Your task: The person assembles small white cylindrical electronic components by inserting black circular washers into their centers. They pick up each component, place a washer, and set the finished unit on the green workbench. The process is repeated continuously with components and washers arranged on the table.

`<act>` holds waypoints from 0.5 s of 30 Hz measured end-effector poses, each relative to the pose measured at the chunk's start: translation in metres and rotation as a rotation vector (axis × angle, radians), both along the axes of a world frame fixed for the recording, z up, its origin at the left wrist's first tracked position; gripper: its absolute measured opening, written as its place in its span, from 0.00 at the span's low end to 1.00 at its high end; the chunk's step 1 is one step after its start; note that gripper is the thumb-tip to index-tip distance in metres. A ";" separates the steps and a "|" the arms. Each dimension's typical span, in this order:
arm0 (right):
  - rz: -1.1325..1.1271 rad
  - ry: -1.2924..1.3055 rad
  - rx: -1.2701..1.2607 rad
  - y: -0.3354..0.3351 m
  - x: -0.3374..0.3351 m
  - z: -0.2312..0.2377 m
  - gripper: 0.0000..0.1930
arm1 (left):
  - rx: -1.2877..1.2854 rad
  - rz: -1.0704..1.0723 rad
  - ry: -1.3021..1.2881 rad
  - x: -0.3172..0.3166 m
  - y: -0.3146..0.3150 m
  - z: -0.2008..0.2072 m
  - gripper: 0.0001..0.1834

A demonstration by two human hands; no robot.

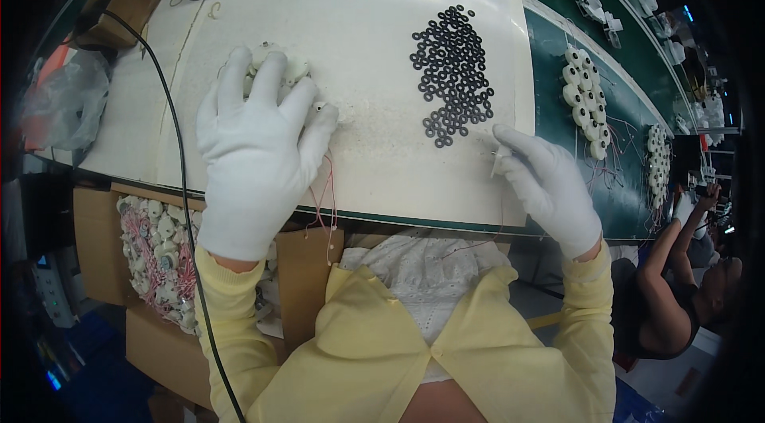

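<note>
The white-gloved left hand (256,144) covers rounded cream plastic parts (298,69) toward the white tabletop (382,172)'s left edge, grip unreadable from here; the white-gloved right hand (554,192) pinches a white plastic piece (500,158) near the front-right corner.

This is looking like a factory assembly workshop: identical black rings (456,64) are lying spread on a white counter (366,33), cream-coloured wired parts (586,100) are sitting in close rows, a cardboard box (97,244) is holding similar pieces (163,252), the left hand (259,136) and right hand (554,188) are wearing white gloves (237,224), and another person (657,307) is appearing rightward.
</note>
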State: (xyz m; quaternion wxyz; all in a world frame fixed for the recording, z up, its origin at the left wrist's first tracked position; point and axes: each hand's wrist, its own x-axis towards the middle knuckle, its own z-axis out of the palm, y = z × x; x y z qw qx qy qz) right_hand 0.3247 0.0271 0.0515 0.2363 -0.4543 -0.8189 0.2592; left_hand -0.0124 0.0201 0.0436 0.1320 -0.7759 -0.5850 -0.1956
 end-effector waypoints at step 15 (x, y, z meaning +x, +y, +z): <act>0.006 -0.070 -0.029 0.027 -0.018 0.001 0.16 | 0.073 -0.138 -0.092 0.033 -0.022 -0.028 0.21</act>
